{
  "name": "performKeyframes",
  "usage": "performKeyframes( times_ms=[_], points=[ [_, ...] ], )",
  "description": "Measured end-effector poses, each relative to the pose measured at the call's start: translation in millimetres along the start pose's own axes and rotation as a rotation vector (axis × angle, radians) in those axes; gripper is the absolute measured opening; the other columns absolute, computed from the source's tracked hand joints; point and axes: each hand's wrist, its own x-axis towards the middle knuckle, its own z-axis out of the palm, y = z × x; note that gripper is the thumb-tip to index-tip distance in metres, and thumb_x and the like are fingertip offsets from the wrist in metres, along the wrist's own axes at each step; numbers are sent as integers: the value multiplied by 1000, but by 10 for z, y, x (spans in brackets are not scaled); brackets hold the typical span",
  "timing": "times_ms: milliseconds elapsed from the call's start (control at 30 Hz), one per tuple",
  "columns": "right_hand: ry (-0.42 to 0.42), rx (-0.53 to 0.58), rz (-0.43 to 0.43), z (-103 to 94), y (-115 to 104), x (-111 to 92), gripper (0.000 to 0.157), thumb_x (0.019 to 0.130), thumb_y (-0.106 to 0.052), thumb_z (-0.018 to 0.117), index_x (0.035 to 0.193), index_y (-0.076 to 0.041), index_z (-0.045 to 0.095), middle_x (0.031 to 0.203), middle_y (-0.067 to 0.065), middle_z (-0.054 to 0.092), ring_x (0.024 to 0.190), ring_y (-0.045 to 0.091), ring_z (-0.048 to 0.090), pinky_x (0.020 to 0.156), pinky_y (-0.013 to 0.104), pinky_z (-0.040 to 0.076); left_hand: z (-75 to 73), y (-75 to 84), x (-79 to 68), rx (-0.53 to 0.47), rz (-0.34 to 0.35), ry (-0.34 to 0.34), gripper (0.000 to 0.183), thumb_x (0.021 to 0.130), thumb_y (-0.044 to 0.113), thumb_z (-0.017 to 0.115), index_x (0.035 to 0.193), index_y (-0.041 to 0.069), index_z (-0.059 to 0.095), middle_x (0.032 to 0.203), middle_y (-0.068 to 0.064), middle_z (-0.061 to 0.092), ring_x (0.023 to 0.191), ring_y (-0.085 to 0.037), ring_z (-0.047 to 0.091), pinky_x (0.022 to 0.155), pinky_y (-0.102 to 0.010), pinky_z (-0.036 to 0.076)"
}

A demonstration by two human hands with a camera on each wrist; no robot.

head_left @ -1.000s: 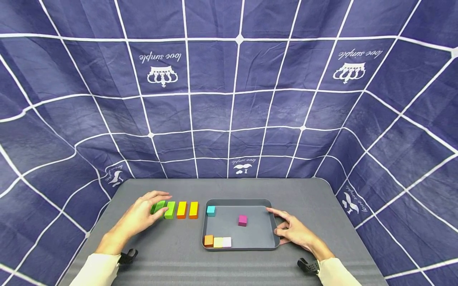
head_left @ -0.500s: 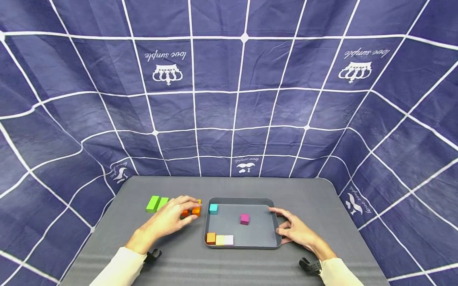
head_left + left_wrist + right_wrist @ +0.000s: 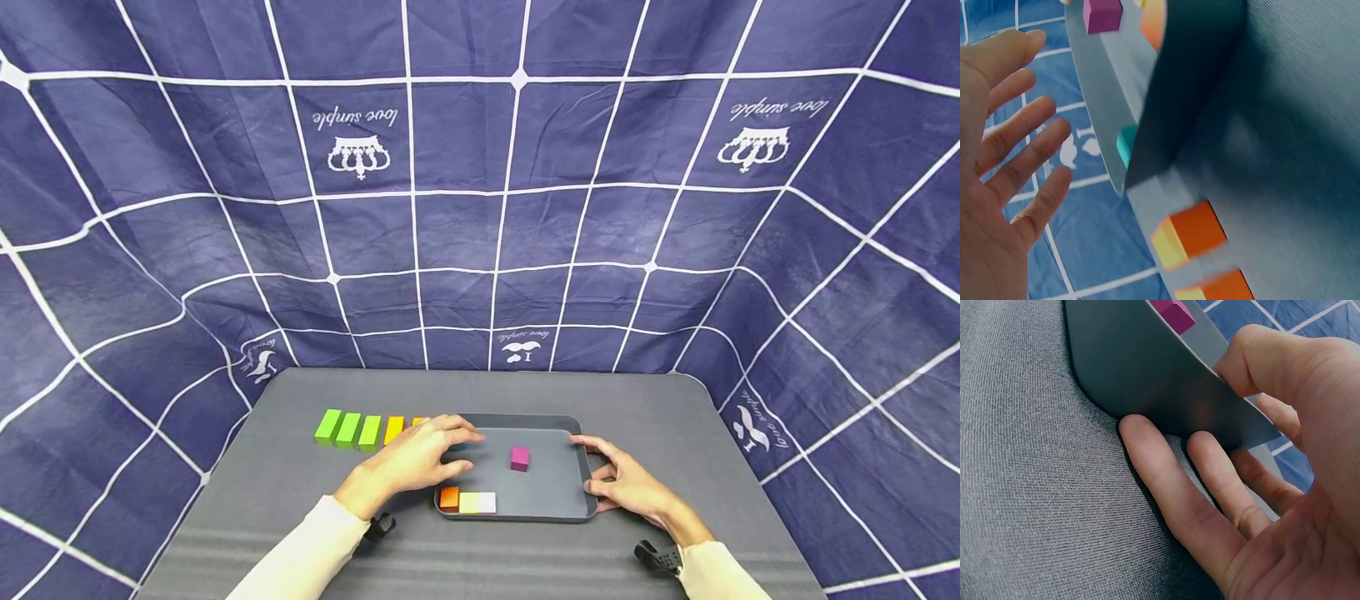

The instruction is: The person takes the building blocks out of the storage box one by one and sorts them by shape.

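My left hand (image 3: 420, 457) hovers over the left side of a grey tray (image 3: 525, 518), fingers spread and holding nothing, as the left wrist view of the hand (image 3: 1010, 156) confirms. Just beneath it is a teal cube (image 3: 1126, 144), mostly hidden in the head view. My right hand (image 3: 626, 483) holds the tray's right end. In the right wrist view the thumb is at the tray wall's rim, and fingertips (image 3: 1138, 428) touch the outer wall. Inside the tray lie a magenta cube (image 3: 519, 458) near the middle and orange (image 3: 449, 497), yellow (image 3: 468, 502) and white (image 3: 487, 502) cubes along the front left.
Left of the tray, a row of blocks stands on the grey table (image 3: 300, 517): three green blocks (image 3: 348, 429), then two yellow-and-orange blocks (image 3: 1197, 231), one partly behind my left hand. A blue cloth (image 3: 465, 233) with white lines hangs behind and at the sides.
My left hand has moved right, from over the green blocks, past the yellow-and-orange ones, to over the tray. The right hand keeps its place at the tray. The head view has shifted slightly.
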Motion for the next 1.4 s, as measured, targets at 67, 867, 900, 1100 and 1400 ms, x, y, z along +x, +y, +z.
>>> performKeyframes(
  times_ms=[67, 867, 900, 1100, 1400],
  points=[
    [1, 0, -1, 0, 4, -3, 89, 102, 4, 80, 180, -11, 39, 167, 37, 39, 102, 20, 76, 77, 42, 74, 31, 39, 77, -13, 1, -22, 45, 108, 30, 86, 151, 17, 78, 149, 2, 76, 141, -21, 74, 118, -51, 62],
    [1, -5, 12, 31, -5, 12, 89, 102, 2, 81, 179, -12, 40, 157, 39, 46, 101, 21, 75, 77, 41, 73, 384, 284, 718, -23, -14, -218, 58, 103, 39, 92, 157, 28, 75, 140, 7, 76, 124, -9, 75, 111, -30, 64],
    [1, -5, 11, 29, -8, 13, 89, 102, 2, 81, 179, -12, 40, 157, 38, 46, 101, 20, 75, 77, 41, 73, 388, 287, 736, -23, -16, -222, 58, 103, 39, 92, 157, 29, 75, 139, 7, 76, 122, -9, 75, 109, -29, 64],
    [0, -11, 8, 18, -10, 16, 88, 102, 3, 81, 179, -12, 40, 159, 39, 44, 100, 20, 74, 77, 42, 74, 439, 275, 815, -13, -14, -238, 56, 101, 36, 95, 154, 32, 77, 133, 9, 76, 114, -7, 72, 100, -24, 62],
    [6, -2, 9, 0, 6, 5, 89, 102, 3, 81, 179, -12, 40, 170, 35, 34, 105, 22, 73, 78, 43, 74, 477, 229, 864, 1, 42, -212, 32, 104, 23, 91, 134, 27, 85, 122, 7, 78, 105, -5, 72, 102, -23, 63]
  ],
)
